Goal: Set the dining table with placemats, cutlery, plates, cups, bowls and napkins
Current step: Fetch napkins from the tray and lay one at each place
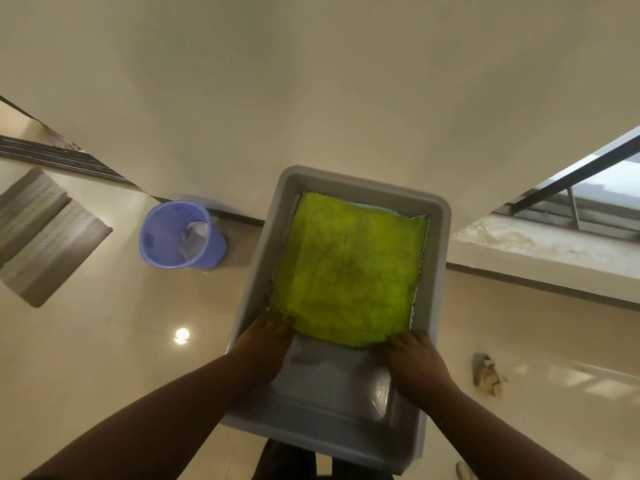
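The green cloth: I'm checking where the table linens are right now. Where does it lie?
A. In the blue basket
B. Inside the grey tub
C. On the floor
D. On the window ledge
B: the green cloth lies flat inside the grey tub, with both hands at its near edge.
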